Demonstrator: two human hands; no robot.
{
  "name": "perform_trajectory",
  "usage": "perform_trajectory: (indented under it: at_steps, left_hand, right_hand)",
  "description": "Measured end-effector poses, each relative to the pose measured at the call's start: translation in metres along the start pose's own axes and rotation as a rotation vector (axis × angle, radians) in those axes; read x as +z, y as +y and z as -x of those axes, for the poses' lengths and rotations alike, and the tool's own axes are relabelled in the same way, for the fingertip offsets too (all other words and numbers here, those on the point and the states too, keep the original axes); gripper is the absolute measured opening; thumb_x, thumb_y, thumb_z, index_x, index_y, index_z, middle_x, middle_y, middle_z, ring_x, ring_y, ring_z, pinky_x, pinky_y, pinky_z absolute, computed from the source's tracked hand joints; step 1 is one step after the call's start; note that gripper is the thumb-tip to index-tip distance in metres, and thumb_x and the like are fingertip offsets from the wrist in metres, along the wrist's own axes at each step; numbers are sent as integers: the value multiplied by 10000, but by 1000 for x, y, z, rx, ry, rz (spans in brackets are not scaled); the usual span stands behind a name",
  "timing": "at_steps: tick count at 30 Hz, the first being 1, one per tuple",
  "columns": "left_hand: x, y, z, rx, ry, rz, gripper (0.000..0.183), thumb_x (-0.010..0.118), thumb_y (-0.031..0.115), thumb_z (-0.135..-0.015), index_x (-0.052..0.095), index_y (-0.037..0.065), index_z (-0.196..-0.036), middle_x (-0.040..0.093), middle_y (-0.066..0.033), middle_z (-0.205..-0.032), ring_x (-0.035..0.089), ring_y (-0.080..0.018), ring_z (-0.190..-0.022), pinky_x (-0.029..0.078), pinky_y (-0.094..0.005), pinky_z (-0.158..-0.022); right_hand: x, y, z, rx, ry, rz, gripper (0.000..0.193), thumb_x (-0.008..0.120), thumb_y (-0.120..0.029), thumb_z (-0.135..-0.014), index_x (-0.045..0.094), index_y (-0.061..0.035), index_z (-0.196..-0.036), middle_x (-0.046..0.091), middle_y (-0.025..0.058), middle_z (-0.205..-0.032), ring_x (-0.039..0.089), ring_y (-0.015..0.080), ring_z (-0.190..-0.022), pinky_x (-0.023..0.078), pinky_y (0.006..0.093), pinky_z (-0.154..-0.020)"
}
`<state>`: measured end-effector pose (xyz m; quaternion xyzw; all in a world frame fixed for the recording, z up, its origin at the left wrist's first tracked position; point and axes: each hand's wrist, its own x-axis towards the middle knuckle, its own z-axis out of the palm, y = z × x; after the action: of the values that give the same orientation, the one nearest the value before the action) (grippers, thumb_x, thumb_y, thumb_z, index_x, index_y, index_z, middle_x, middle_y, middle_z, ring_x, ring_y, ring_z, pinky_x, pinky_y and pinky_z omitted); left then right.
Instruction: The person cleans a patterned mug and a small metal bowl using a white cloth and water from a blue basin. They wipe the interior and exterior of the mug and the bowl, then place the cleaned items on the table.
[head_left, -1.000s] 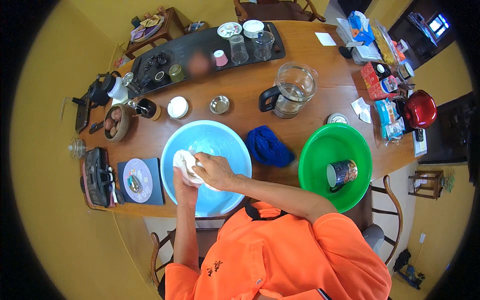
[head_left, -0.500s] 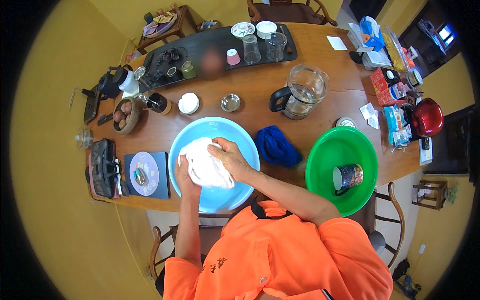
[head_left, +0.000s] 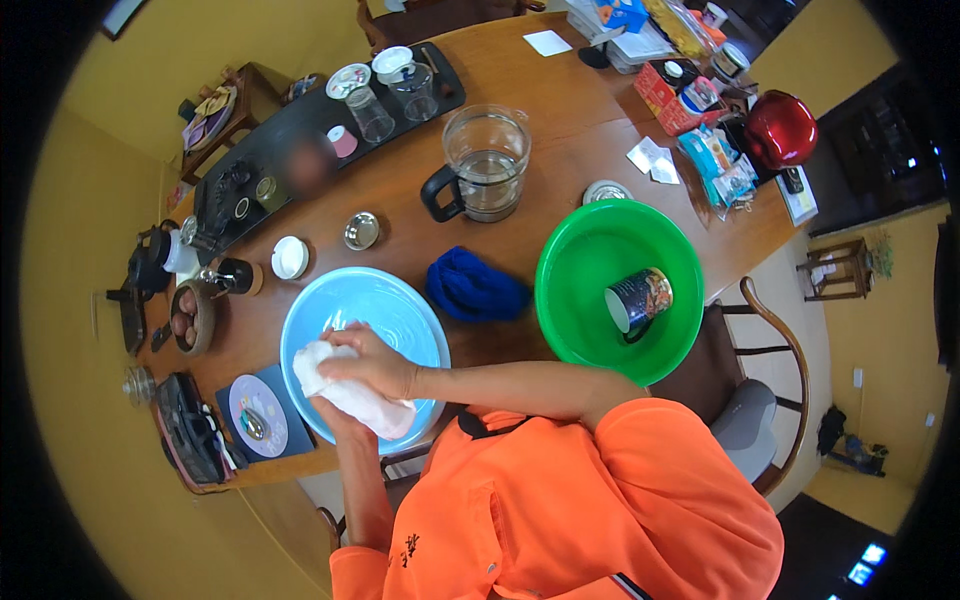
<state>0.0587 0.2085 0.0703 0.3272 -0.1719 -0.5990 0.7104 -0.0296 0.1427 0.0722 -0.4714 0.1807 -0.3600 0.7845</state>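
A white cloth, bunched into a thick roll, is gripped in both hands above the light blue basin. My right hand wraps over the top of the roll. Lower down, my left hand holds it from beneath, and the cloth hides much of its palm. Some water shows in the basin beyond the hands. A crumpled dark blue cloth lies just right of the basin. Farther right, a green basin contains a dark patterned mug lying on its side.
A glass pitcher with a black handle stands behind the blue cloth. Beyond the blue basin are a small metal bowl and a white lidded cup. A long black tea tray holds several cups. A round mat lies left.
The white cloth has gone from a loose bunch to a tighter roll, and my right hand has closed over it. The view has swung to the right.
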Motion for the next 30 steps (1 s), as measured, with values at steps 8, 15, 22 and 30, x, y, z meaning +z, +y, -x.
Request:
perform_trajectory:
  at_steps: [8,15,22,30]
  left_hand:
    - [24,-11,2,-101,77,111,545,330,347,-978,316,42,-1429,414,-160,-1423,417,-288,-1283,304,-398,-1100]
    - [65,-18,-12,68,81,-370,514,358,340,-982,358,50,-1407,420,-134,-1424,410,-267,-1293,319,-392,-1093]
    - [120,-48,-19,-157,-16,-204,475,363,338,-997,422,24,-1349,519,-111,-1296,501,-238,-1196,374,-366,-1039]
    - [148,-179,1,-600,-418,-693,275,625,54,-888,596,35,-1161,625,-36,-1068,582,-122,-965,463,-267,-852]
  right_hand:
    - [-13,-24,14,-192,-8,827,457,622,-383,-823,493,-48,-1106,557,202,-1031,545,372,-981,442,440,-809]
    - [-10,-32,47,-308,335,338,579,675,-268,-788,444,-24,-1259,523,170,-1139,526,318,-1081,395,377,-965]
    - [-80,-86,86,-68,491,-317,363,634,-108,-837,553,0,-1173,632,77,-1044,614,149,-949,506,290,-810]
    - [-193,-136,234,-313,848,-489,305,540,-269,-911,608,-35,-1095,646,95,-1005,614,181,-933,493,337,-873]
